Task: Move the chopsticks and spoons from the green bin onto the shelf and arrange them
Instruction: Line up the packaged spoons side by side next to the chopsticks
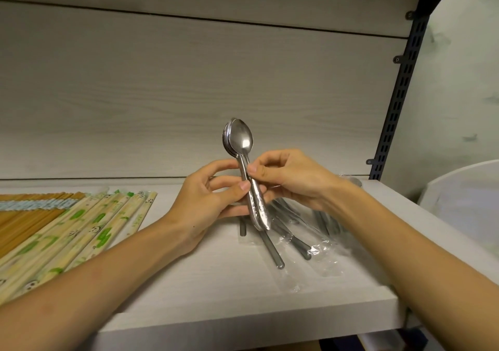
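A nested stack of steel spoons stands upright above the pale wooden shelf, bowls up. My left hand grips the stack's handles from the left, and my right hand pinches the same handles from the right. Under my hands, more spoons in clear plastic sleeves lie fanned out on the shelf. Paper-wrapped chopsticks with green print lie in a row at the left. Beside them lies a banded bundle of bare wooden chopsticks. The green bin is not in view.
The shelf's back panel rises right behind the spoons. A dark slotted upright closes the shelf's right end. Beyond it stands a white container. The shelf's front edge runs below my forearms.
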